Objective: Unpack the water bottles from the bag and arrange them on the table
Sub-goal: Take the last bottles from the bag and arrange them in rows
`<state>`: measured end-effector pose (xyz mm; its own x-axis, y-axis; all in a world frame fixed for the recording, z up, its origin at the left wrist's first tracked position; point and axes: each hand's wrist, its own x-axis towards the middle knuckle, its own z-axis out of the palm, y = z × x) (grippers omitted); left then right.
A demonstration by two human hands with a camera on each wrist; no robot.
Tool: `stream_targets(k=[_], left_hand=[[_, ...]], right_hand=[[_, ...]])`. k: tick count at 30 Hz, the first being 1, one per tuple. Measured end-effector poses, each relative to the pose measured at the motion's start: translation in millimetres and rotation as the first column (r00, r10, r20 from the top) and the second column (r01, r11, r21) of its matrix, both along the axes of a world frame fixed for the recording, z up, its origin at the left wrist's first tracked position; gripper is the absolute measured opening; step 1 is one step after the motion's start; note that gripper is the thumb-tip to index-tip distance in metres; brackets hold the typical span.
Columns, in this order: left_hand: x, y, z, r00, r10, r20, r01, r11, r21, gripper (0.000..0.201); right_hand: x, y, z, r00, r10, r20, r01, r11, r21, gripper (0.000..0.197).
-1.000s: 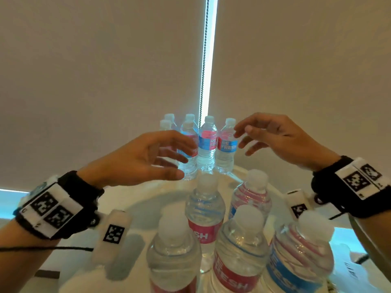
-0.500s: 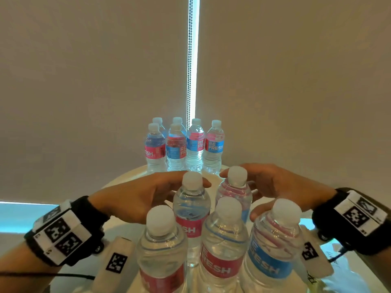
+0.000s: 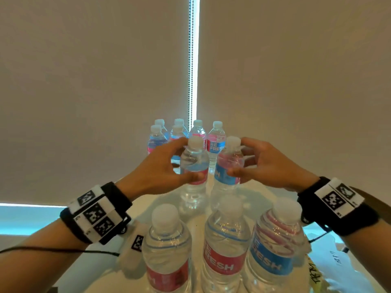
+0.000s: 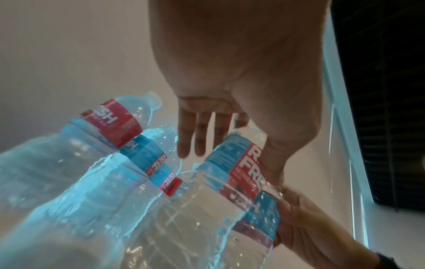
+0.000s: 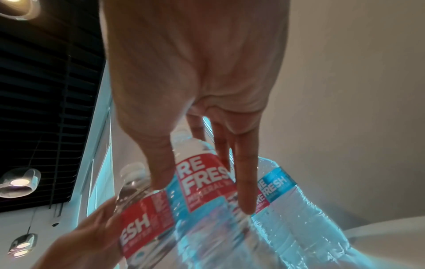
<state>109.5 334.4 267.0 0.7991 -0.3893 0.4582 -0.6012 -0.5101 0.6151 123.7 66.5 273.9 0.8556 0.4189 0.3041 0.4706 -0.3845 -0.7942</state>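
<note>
Holding 1 bottle each, the left hand (image 3: 156, 174) wraps a red-label bottle (image 3: 193, 166) and the right hand (image 3: 268, 166) wraps a blue-label bottle (image 3: 228, 166). 6 bottles (image 3: 216, 138) stand at the back of the table (image 3: 264, 197), 3 bottles (image 3: 224, 240) in front.

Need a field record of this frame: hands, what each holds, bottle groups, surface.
left hand: grips the red-label bottle, thumb in front, fingers behind
right hand: grips the blue-label bottle the same way
held bottles: upright, side by side, capped; whether their bases touch the table cannot be told
far group: six capped bottles, upright, at the table's far edge
near row: three capped bottles, upright, closest to the camera
table: pale, round-edged
bag: not seen
</note>
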Motion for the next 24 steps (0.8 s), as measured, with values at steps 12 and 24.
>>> stream_targets(k=[12,24], left_hand=[[73.9,-38.4,3.3,0.841,0.282,0.461,-0.481,0.779,0.401,0.078],[100.5,-46.3,-13.0,0.803,0.361,0.474,-0.563,0.72,0.407,0.079]], right_hand=[[67.9,29.1,-14.6,0.949,-0.293,0.115,0.296,0.955,-0.015,0.055],[84.3,29.4,-21.6,0.934,-0.324,0.148,0.328,0.945,-0.007,0.052]])
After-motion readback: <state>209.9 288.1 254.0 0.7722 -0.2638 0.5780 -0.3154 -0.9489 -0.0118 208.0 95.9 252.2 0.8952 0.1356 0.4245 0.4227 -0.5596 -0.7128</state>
